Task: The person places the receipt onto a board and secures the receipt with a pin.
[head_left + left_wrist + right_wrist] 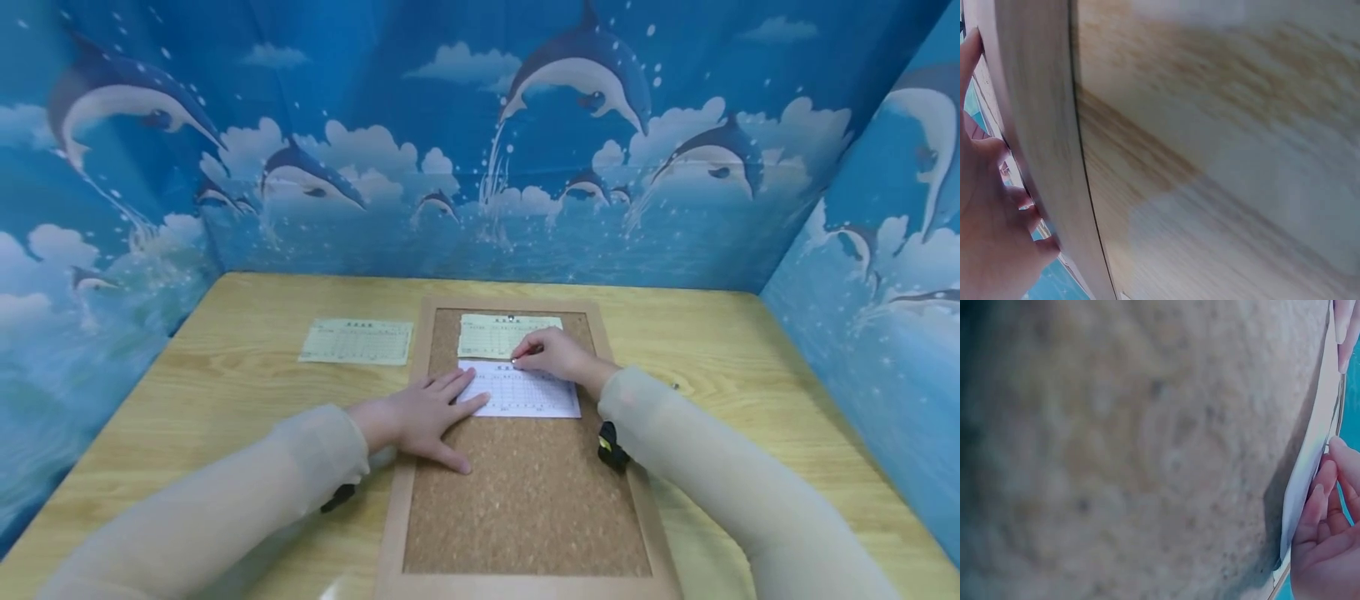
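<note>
A white printed form [528,396] lies on the cork board [525,500], just below a pale green form [483,333] with a pin [511,317] at its top edge. My left hand [427,421] is spread flat, its fingertips on the white form's left side and its thumb on the cork. At the white form's top edge, the thumb and forefinger of my right hand [558,354] pinch a small pushpin [513,360]. Seen from the right wrist, the paper [1304,481] stands slightly off the cork along its near edge.
Another pale green form [356,342] lies on the wooden table [247,400], left of the board. A wooden frame [393,533] borders the cork. To the right, a small shiny object [675,386] sits beside the right sleeve. Dolphin-printed curtains [480,167] enclose the table.
</note>
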`<state>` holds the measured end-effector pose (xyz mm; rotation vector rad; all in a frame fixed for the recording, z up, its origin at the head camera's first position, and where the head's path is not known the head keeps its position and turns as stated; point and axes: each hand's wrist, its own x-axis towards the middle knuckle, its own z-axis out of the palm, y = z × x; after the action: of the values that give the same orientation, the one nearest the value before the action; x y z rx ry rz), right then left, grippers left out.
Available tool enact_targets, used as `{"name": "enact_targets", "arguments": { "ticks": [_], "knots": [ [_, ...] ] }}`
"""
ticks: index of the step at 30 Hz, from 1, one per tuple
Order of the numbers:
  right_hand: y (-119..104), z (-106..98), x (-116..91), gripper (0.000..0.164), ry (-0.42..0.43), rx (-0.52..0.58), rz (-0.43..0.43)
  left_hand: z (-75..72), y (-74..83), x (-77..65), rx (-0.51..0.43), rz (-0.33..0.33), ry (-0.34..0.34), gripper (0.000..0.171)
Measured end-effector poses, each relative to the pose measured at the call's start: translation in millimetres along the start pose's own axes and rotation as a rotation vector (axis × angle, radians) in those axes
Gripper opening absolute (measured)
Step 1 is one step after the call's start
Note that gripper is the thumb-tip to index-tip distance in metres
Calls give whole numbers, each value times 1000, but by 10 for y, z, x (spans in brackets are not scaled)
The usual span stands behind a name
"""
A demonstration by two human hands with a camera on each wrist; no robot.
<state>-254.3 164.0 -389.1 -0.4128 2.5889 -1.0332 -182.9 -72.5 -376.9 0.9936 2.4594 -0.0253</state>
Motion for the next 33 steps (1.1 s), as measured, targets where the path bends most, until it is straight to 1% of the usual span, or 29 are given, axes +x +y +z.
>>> {"name": "enact_targets", "arguments": {
  "ticks": [16, 23, 31, 33],
  "knots": [
    [7, -18, 7, 9, -8, 13, -13, -15, 1, -2, -28, -4, -8, 102],
    [-6, -51, -14, 9, 2, 15, -19, -31, 12, 8, -15, 1, 0, 101],
    [-12, -37, -7, 10, -9, 1, -27, -13, -4, 4, 1, -10, -9, 101],
    [0, -31, -3, 10, -8, 6, -14, -13, -2, 5, -1, -5, -7, 101]
  ]
}}
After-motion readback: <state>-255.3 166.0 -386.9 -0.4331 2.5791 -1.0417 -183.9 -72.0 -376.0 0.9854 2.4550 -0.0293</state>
